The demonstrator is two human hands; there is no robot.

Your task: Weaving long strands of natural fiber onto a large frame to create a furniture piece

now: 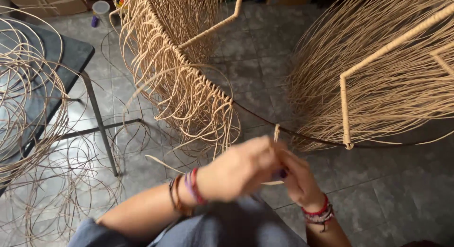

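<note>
Tan flat rattan strand [276,132] pinched between left hand [239,170] and right hand [297,177] below dark wire hoop [265,120]; overtight pull risks snapping.

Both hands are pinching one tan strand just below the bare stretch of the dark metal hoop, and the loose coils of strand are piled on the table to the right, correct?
Not quite. In the head view the loose coils lie on the dark table to the left, not the right. The rest holds: the left hand and right hand meet on one tan strand just below the bare stretch of the hoop.
</note>
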